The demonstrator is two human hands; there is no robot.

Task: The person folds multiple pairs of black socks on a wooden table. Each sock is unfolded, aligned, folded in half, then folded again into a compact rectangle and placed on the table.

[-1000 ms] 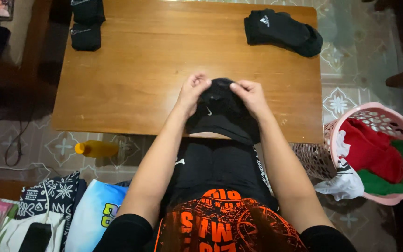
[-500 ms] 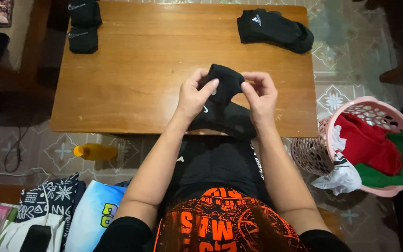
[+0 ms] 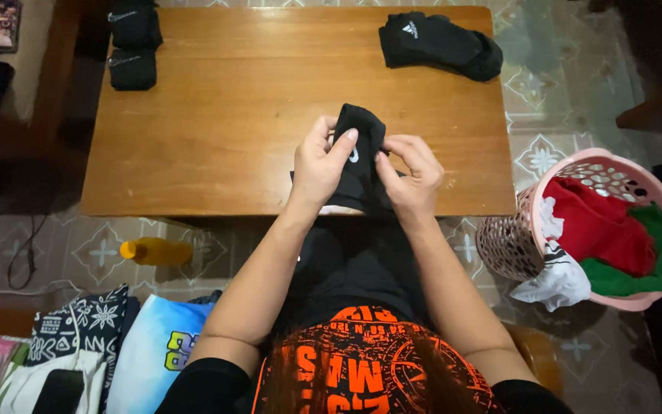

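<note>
A black sock (image 3: pixel 360 157) with a small white mark is bunched upright between both my hands, just above the near edge of the wooden table (image 3: pixel 224 115). My left hand (image 3: pixel 318 165) grips its left side with the thumb pressed on the front. My right hand (image 3: pixel 411 172) pinches its right side. The sock's lower part is hidden behind my fingers.
A pile of black socks (image 3: pixel 438 42) lies at the table's far right, two more dark folded socks (image 3: pixel 133 42) at the far left. A pink laundry basket (image 3: pixel 599 230) with red, green and white clothes stands right. A yellow bottle (image 3: pixel 155 251) and stacked fabrics (image 3: pixel 78 345) lie left on the floor.
The sock went from spread flat near the table edge to folded into a narrow upright bundle. Both hands closed in toward each other.
</note>
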